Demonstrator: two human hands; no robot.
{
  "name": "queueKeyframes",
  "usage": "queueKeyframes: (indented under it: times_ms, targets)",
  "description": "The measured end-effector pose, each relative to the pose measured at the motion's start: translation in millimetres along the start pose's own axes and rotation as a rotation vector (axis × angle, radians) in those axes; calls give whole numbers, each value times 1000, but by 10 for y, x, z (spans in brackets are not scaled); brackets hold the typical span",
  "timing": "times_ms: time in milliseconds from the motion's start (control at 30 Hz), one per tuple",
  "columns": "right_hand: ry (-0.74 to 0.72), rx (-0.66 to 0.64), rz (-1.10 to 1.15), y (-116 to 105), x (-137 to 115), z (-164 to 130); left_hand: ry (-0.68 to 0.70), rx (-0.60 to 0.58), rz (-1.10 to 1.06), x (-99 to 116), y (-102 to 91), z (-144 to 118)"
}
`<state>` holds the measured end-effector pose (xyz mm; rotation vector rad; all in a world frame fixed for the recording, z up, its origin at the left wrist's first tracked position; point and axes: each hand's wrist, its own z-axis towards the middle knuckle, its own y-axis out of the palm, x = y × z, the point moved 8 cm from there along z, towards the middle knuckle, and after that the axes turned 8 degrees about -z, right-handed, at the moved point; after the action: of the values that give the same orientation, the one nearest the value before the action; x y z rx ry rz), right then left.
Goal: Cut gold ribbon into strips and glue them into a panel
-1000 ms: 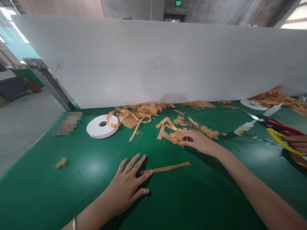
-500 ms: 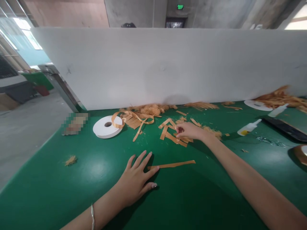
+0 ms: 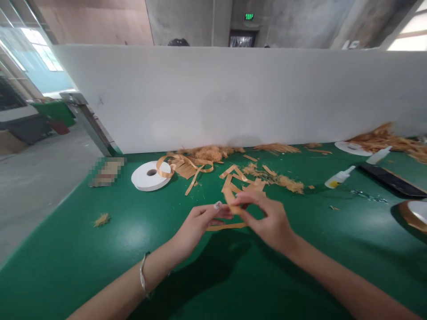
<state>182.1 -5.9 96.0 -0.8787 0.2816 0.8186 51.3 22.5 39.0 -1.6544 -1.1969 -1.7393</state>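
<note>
Step looks like handling a short strip [image 3: 229,196] between both hands; next move seems to call for a light, steady pinch. Left hand [image 3: 199,220]: fingertips at the strip's lower end, can't tell if gripping. Long strip [image 3: 227,227] on table [image 3: 73,253] under the grip; cut pieces [image 3: 256,185] beyond. Right hand [image 3: 274,222]: thumb and fingers closed on short strip.

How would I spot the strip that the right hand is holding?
Start from the green table and find the left hand and right hand close together over its middle. The right hand pinches a tan strip. Unlike the loose strips heaped behind it and the narrow strip lying below, it is held up.
</note>
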Motion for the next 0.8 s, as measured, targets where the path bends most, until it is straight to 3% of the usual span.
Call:
queueKeyframes:
  times_ms: [100,233,467,633,800]
  targets:
    - [-238,-122,12,259,-344,-264,-25,52,-177,-52,-43,28]
    - [-365,-248,11,460,-454,-409,-55,136,-191,-97,-171,-6]
    - [-227,-287,68,424,-373,-363,-107,131,-197,-142,-189,-20]
    - [-233,-325,50,372,-349,-334,-115,118,-34,-149,-215,-50]
    - [25,-346,9,336,-64,-93,-171,-6,197,-232,-128,-59]
